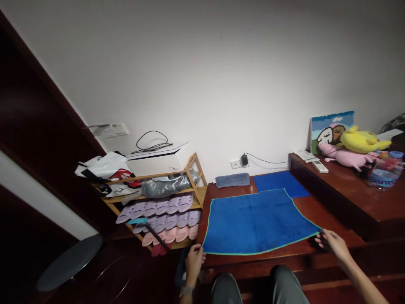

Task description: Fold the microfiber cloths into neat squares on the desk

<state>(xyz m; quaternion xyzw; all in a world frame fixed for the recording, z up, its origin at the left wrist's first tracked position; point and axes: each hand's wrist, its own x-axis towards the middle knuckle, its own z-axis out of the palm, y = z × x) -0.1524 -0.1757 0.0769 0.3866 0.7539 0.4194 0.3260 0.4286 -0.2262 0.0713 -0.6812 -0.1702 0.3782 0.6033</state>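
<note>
A large blue towel [257, 219] with a green hem lies spread flat on a dark red wooden platform [319, 211]. My left hand [193, 262] pinches its near left corner. My right hand [333, 243] pinches its near right corner. Both hands have their fingers closed on the cloth edge. My knees [256, 287] show below the platform's front edge.
A folded blue towel [280, 183] and a folded grey towel [232, 180] lie behind the spread one. A wooden rack [164, 202] of slippers stands left. Plush toys [357, 147], a remote [319, 166] and a water bottle [386, 173] sit on the raised ledge at right. A dark stool [68, 261] stands lower left.
</note>
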